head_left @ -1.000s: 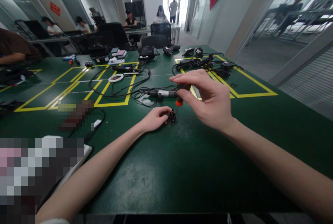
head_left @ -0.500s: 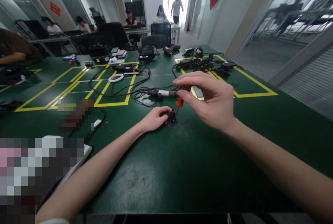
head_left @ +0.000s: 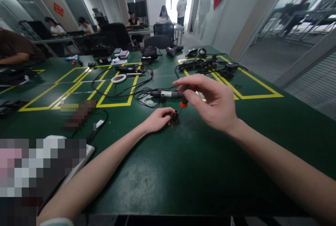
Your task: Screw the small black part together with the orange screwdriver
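My left hand (head_left: 158, 118) is closed on a small round black part (head_left: 175, 118) that stands upright on the green table, a narrower collar on its top. Its kind is too small to make out. In my right hand (head_left: 212, 101) is a screwdriver (head_left: 184, 102) with a dark and orange handle, gripped between thumb and fingers. The screwdriver's thin shaft slants down to the near right side of the black part. Whether the tip sits in a screw cannot be seen. Just behind both hands lies a grey and black cylindrical power tool (head_left: 166, 94) with its cord.
Coiled black cables (head_left: 202, 65) lie at the back right, near a drill (head_left: 174, 50). A white ring (head_left: 118, 78) rests inside yellow tape lines. Blurred-out items (head_left: 47, 170) fill the near left. Several people sit farther back; one person (head_left: 181, 7) stands by the window.
The screwdriver leans more, its handle shifted slightly right within my right hand's fingers. My left hand stays on the black part. The view has shifted a little, and the distant standing person has moved.
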### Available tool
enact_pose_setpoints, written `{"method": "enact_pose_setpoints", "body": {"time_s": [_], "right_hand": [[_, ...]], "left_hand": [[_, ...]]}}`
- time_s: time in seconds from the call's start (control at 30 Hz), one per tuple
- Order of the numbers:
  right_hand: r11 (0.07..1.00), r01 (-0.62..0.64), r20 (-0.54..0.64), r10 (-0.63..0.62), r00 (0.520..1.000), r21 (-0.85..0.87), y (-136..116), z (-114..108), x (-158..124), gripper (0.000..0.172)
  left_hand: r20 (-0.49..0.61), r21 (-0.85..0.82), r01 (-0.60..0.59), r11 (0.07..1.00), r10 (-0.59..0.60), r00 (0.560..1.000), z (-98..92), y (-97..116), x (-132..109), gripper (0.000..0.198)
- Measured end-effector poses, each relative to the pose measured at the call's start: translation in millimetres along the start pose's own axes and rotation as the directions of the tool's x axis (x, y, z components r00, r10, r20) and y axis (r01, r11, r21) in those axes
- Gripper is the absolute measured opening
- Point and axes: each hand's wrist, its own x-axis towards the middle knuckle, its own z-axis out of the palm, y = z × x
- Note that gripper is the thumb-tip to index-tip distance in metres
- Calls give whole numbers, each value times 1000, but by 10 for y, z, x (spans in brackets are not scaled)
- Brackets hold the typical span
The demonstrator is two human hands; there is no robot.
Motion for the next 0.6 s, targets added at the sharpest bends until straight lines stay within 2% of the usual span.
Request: {"method": "enact_pose_setpoints", "body": {"time_s": [0.17, 0.33, 0.47, 0.6], "right_hand": [[992, 44, -83, -54, 995, -118, -1, 16, 15, 24], [989, 81, -39, -87, 995, -123, -21, -9, 17, 32], [990, 88, -24, -91, 996, -106, -10, -18, 13, 27], [987, 86, -93, -99, 991, -134, 16, 1, 8, 21]], "left_hand": [[-6, -3, -7, 1000, 7, 1000, 7, -12, 12, 38], [-9, -6, -15, 1000, 15, 1000, 13, -22, 17, 34], [-10, -10, -18, 1000, 18, 1000, 18, -16, 14, 32], [-10, -10, -22, 1000, 21, 1000, 25, -8, 14, 31]]}}
